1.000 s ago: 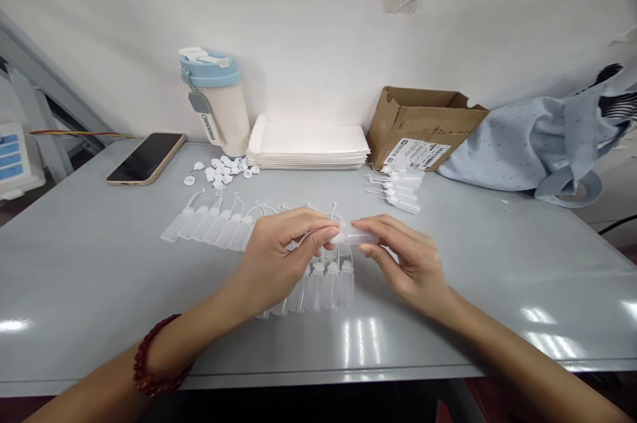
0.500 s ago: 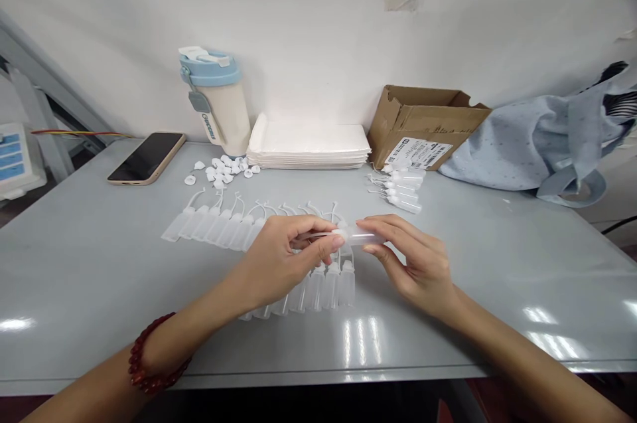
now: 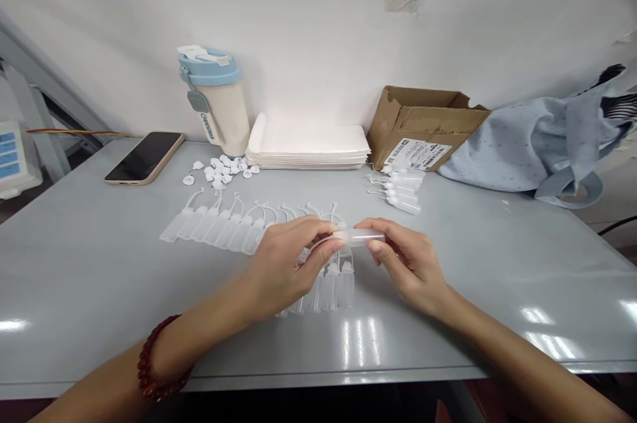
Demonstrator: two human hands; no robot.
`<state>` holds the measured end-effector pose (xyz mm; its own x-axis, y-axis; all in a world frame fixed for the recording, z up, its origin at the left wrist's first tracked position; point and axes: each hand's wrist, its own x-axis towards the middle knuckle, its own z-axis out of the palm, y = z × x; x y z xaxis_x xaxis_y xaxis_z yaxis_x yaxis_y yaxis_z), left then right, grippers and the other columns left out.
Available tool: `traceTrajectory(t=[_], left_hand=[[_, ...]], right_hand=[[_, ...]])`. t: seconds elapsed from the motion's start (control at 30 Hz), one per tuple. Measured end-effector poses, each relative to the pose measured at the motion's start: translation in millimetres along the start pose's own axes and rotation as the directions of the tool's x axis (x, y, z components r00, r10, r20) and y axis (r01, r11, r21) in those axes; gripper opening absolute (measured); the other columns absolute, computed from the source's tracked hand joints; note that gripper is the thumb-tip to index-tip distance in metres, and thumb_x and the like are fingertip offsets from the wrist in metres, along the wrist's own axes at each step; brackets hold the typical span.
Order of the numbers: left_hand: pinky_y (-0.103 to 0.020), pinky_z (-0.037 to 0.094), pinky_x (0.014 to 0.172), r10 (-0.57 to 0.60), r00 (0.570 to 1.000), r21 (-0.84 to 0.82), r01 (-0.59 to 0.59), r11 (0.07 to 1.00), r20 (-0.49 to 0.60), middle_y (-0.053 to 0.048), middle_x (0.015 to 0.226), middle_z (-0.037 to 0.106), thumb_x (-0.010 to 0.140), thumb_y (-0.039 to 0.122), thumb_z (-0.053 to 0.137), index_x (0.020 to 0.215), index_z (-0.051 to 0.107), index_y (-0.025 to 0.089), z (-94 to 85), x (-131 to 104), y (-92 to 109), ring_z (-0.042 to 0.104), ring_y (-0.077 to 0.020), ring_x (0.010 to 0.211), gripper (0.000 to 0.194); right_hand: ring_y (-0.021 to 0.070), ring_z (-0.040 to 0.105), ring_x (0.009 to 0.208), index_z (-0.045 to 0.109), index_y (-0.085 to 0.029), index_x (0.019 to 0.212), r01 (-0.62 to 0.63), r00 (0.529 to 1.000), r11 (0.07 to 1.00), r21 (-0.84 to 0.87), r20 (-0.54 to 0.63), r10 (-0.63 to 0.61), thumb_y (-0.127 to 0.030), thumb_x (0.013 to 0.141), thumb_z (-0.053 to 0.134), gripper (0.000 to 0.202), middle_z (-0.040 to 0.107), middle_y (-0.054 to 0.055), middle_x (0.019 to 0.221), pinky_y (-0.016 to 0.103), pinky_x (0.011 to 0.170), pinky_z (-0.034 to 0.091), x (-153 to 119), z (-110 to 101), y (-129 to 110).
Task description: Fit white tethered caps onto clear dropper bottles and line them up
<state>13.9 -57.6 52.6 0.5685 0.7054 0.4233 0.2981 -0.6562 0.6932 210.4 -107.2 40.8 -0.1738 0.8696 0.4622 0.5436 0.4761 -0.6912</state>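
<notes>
A small translucent plastic bottle lies sideways between my two hands, above the table. My left hand pinches its white neck end, where a thin strap shows by the fingers. My right hand is closed around the bottle's base end. Below and behind my left hand, a slanted row of similar strapped bottles lies on the table. A second group of bottles lies nearer me, partly hidden by my left hand and forearm.
Loose white caps lie beside a phone. Along the wall stand a tumbler, a stack of white padded envelopes, a cardboard box and a blue fabric bag. Several capped bottles lie before the box.
My left hand has shifted slightly up and right along the bottle's neck end. The right fingers have changed their hold, and more of the bottle's body shows now.
</notes>
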Motion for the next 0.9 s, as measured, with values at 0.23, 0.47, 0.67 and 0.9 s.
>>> traceTrajectory(t=[0.23, 0.47, 0.67, 0.9], left_hand=[[-0.024, 0.054, 0.068, -0.270, 0.956, -0.018, 0.270, 0.963, -0.112, -0.004, 0.093, 0.068, 0.088, 0.034, 0.055, 0.114, 0.057, 0.018, -8.7, 5, -6, 0.064, -0.0164, 0.088, 0.031], [-0.031, 0.054, 0.074, -0.322, 0.932, -0.024, 0.322, 0.946, -0.167, -0.005, 0.095, 0.067, 0.087, 0.040, 0.054, 0.113, 0.059, 0.020, -14.5, 8, -14, 0.064, -0.0193, 0.090, 0.033], [-0.033, 0.053, 0.073, -0.366, 0.901, -0.040, 0.368, 0.929, -0.232, -0.006, 0.095, 0.067, 0.086, 0.043, 0.053, 0.112, 0.060, 0.019, -18.0, 16, -31, 0.065, -0.0213, 0.088, 0.036], [-0.033, 0.052, 0.075, -0.351, 0.865, 0.173, 0.431, 0.885, -0.360, -0.008, 0.096, 0.070, 0.085, 0.038, 0.049, 0.103, 0.064, 0.016, -50.5, 28, -70, 0.066, -0.0232, 0.088, 0.032]], right_hand=[[0.0142, 0.056, 0.065, 0.064, -0.020, 0.106, -0.268, 0.902, 0.963, -0.034, -0.361, 0.238, -0.034, 0.086, 0.056, 0.025, 0.066, 0.004, 0.089, 0.028, 0.059, 0.046, 20, -25, 45], [0.0216, 0.057, 0.076, 0.065, -0.021, 0.109, -0.288, 0.896, 0.846, -0.448, -0.438, 0.074, -0.036, 0.090, 0.045, 0.031, 0.069, 0.009, 0.097, 0.037, 0.067, 0.047, 33, -70, 118], [0.0249, 0.059, 0.093, 0.063, -0.021, 0.112, -0.227, 0.937, 0.837, -0.498, -0.347, 0.048, -0.033, 0.094, 0.039, 0.032, 0.069, 0.010, 0.108, 0.046, 0.087, 0.042, 45, -74, 141], [0.0278, 0.055, 0.109, 0.058, -0.019, 0.117, -0.216, 0.922, 0.833, -0.509, -0.387, 0.003, -0.022, 0.091, 0.039, 0.033, 0.064, 0.013, 0.117, 0.048, 0.092, 0.038, 38, -83, 126]])
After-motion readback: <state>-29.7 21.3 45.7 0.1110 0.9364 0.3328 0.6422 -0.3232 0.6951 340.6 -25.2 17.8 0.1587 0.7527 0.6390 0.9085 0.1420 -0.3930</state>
